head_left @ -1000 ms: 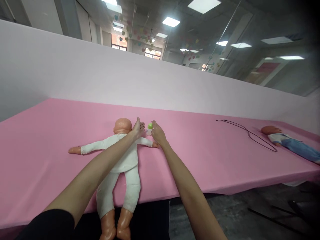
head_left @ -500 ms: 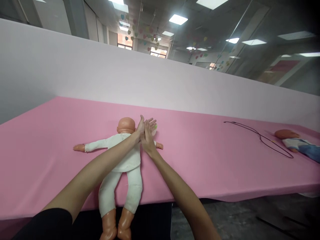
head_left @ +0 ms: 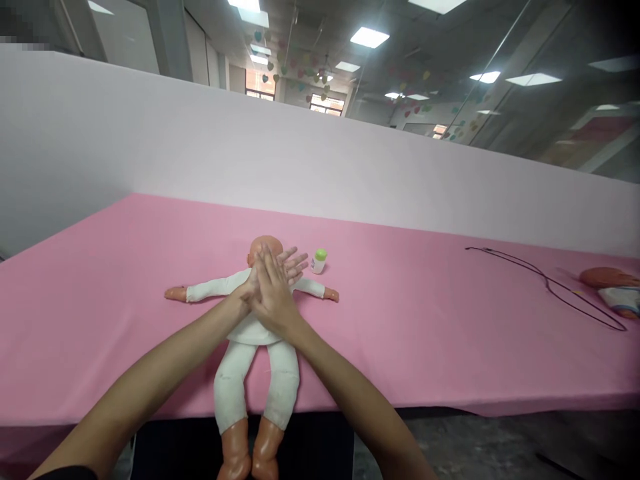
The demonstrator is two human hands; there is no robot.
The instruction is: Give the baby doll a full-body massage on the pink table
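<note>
Pink tablecloth under a white-suited baby doll, both hands with fingers spread, empty, overlapping.

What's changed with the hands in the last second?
The right hand moved left, away from the small bottle, and met the left hand. Both are open and overlap above the doll's chest. Neither took hold of anything. The doll and bottle stayed where they were.
</note>
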